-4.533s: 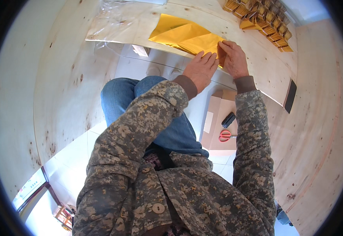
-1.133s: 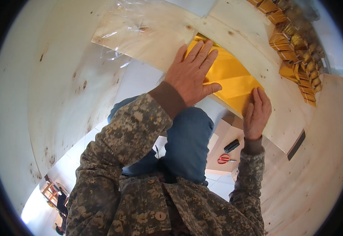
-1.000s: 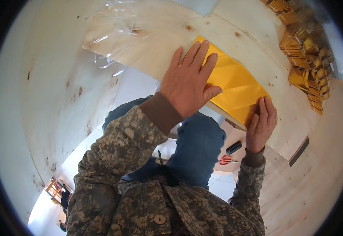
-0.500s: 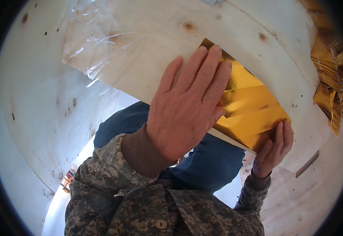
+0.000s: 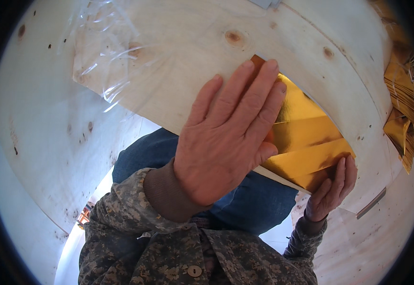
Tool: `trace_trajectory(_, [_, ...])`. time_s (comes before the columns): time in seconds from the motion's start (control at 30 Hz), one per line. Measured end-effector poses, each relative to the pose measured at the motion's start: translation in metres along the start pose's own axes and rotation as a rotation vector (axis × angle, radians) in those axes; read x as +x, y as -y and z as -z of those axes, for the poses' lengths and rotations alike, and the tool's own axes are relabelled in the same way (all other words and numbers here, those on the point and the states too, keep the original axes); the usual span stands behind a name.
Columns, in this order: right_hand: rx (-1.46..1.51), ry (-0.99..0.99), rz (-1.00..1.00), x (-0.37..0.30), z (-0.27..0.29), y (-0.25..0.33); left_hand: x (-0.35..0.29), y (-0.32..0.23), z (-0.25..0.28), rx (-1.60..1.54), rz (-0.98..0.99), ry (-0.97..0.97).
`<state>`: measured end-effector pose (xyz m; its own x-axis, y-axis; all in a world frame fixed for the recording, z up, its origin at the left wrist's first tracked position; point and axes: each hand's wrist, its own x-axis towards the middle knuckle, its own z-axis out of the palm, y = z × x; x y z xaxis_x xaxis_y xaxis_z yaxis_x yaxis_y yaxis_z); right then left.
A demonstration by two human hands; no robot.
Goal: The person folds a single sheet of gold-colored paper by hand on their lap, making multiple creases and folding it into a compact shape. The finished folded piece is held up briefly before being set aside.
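Note:
A shiny gold foil sheet (image 5: 306, 126) with straight creases across it lies on a pale plywood board. Over its left end my left hand (image 5: 230, 128) is laid flat, fingers stretched out, and it hides that part of the sheet. The sheet's right end is held by my right hand (image 5: 333, 190), with its fingers bent together over the near right corner. How far the right fingers reach under the sheet cannot be seen.
The plywood board (image 5: 188, 61) spans my lap, its near edge above my knees. Crumpled clear plastic film (image 5: 107, 61) lies on its left part. Folded gold foil pieces (image 5: 404, 104) are heaped at the far right. A thin grey strip (image 5: 371, 203) is at the right edge.
In the picture, the sheet and both hands sit slightly lower and further right, as do nearby board marks. My left hand stays flat on the sheet and my right hand keeps its corner.

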<state>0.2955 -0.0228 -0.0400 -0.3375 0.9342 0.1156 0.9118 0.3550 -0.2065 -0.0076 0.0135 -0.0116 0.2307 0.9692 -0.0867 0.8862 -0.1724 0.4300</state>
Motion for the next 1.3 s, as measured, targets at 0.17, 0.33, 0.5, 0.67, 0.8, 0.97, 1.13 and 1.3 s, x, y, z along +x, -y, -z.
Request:
trace_trajectory(0.17, [0.002,0.002,0.001,0.000,0.000,0.000,0.003,0.016,0.013,-0.022,0.109,-0.162])
trace_trajectory(0.33, [0.009,0.006,-0.008,0.000,0.001,0.001,0.008,0.025,0.015,-0.092,0.135,-0.218])
trace_trajectory(0.5, [-0.015,0.018,0.007,0.000,0.002,0.000,0.021,0.036,0.007,-0.225,0.123,-0.316])
trace_trajectory(0.67, [0.002,0.023,-0.005,0.000,0.002,0.000,0.027,0.040,0.006,-0.224,0.146,-0.316])
trace_trajectory(0.8, [-0.012,0.037,-0.018,-0.001,0.004,0.000,0.030,0.039,0.005,-0.289,0.182,-0.290])
trace_trajectory(0.97, [-0.016,0.037,-0.014,-0.002,0.003,0.000,0.033,0.036,0.003,-0.204,0.190,-0.301])
trace_trajectory(1.13, [-0.002,0.035,-0.031,-0.002,0.003,0.001,0.036,0.034,0.002,-0.184,0.226,-0.317])
trace_trajectory(1.3, [-0.017,0.035,-0.017,-0.002,0.004,0.000,0.037,0.033,0.001,-0.192,0.271,-0.313])
